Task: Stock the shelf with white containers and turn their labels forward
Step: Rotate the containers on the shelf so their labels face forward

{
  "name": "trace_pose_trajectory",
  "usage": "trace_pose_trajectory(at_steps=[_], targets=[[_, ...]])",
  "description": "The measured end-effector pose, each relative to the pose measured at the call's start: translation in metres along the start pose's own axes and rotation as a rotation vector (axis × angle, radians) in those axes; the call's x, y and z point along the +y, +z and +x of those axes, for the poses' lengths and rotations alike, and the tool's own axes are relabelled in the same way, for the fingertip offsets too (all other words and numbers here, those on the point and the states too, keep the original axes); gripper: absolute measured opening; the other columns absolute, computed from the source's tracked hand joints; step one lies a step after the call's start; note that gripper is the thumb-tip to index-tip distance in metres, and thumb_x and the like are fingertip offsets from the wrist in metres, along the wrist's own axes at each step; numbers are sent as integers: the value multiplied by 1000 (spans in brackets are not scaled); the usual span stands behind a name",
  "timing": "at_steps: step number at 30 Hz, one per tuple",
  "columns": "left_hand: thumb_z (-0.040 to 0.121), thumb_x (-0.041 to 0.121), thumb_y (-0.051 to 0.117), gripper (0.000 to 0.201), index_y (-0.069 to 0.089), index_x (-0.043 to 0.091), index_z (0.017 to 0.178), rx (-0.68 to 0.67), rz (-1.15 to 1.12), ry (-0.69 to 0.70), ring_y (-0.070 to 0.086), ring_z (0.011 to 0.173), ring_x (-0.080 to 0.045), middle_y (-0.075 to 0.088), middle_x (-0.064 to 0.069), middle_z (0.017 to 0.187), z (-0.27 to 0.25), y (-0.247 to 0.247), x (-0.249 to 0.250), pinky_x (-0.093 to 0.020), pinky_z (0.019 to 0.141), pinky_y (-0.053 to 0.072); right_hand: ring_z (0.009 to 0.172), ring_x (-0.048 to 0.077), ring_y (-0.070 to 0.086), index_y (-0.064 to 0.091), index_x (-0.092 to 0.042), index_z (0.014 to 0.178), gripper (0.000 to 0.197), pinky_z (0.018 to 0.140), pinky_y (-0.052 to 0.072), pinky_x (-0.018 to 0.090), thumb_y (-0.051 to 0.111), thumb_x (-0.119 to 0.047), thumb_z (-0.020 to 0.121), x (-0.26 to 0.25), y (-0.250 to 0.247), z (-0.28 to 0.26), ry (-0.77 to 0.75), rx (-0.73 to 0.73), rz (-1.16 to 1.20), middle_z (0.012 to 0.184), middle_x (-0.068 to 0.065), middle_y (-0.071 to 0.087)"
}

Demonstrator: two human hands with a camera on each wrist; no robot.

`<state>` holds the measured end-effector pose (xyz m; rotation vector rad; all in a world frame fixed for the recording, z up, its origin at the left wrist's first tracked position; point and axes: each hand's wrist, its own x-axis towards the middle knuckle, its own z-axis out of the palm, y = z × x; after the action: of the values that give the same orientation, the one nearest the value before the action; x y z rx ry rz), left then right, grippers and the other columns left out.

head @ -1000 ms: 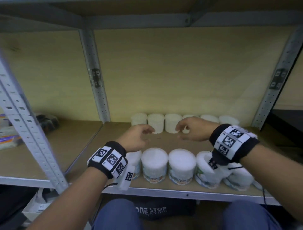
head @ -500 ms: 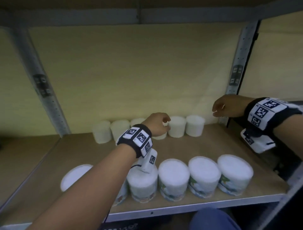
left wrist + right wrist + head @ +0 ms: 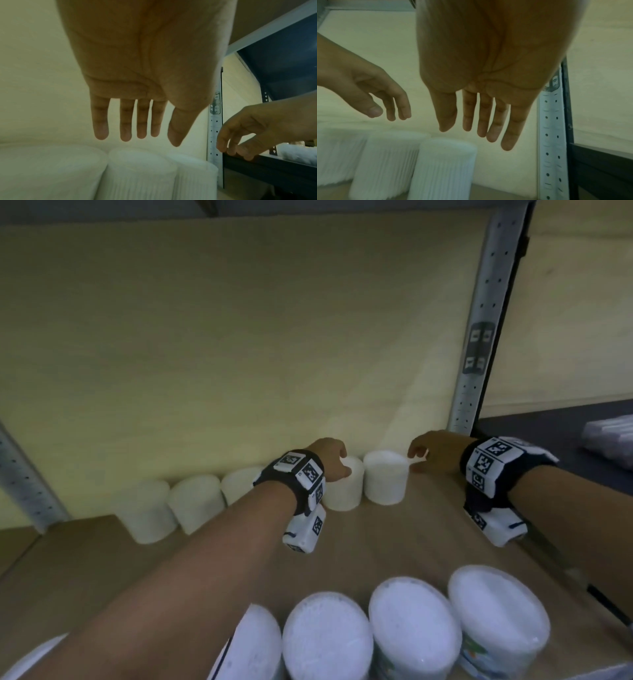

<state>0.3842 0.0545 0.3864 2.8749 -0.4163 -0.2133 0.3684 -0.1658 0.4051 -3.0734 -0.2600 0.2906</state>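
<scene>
Several plain white containers stand in a row along the shelf's back wall, among them the rightmost container (image 3: 385,482) and its left neighbour (image 3: 344,491). My left hand (image 3: 330,463) hovers just above that neighbour, fingers straight and empty in the left wrist view (image 3: 137,139). To the right of the end container, my right hand (image 3: 424,457) hangs by its rim and holds nothing. The right wrist view shows its fingers (image 3: 493,135) loose above the end container (image 3: 443,169). A front row of labelled white containers (image 3: 414,625) stands near the shelf edge.
The wooden shelf board (image 3: 394,542) shows a bare strip between the two rows. A perforated metal upright (image 3: 479,337) stands just right of my right hand. Beyond it, a dark neighbouring shelf (image 3: 548,422) carries wrapped white packs (image 3: 609,436).
My right hand has dropped from beside the upright to the rightmost back container. My left hand has shifted right along the back row. The head view has moved closer.
</scene>
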Motion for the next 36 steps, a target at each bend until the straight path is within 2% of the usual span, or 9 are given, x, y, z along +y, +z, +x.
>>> trace_pose_trajectory(at_steps=[7,13,23,29,36], targets=[[91,41,56,57,44,12,137,-15,32,-17,46,126,-28,42,-10,141,25,15,-9,-37,104,41,129,22,44,45,-13,137,53,108,35,32,45,-46,96,-10,13,35,-18,-12,0,142,6,43],[86,43,61,57,50,12,132,-6,39,-11,47,125,-28,44,-9,139,31,24,-12,-44,104,42,133,23,40,40,-12,141,58,111,31,32,49,-46,94,-15,25,47,-21,-36,-23,144,8,39],[88,37,61,52,50,11,132,64,-16,13,44,125,-27,44,-9,135,31,34,-16,-42,105,39,129,24,43,45,-13,136,55,108,34,32,56,-42,91,-14,29,54,-24,-1,-11,140,7,42],[88,38,61,51,51,12,131,63,-19,25,45,124,-27,45,-9,134,32,35,-17,-43,105,40,121,24,47,53,-12,125,45,102,37,32,62,-36,88,-14,29,53,-44,27,-2,130,8,50],[88,38,61,52,50,13,132,44,-31,39,44,125,-27,44,-8,135,32,35,-19,-44,106,38,120,21,49,58,-14,124,39,100,38,28,66,-22,87,-8,25,51,-89,35,-11,129,5,53]])
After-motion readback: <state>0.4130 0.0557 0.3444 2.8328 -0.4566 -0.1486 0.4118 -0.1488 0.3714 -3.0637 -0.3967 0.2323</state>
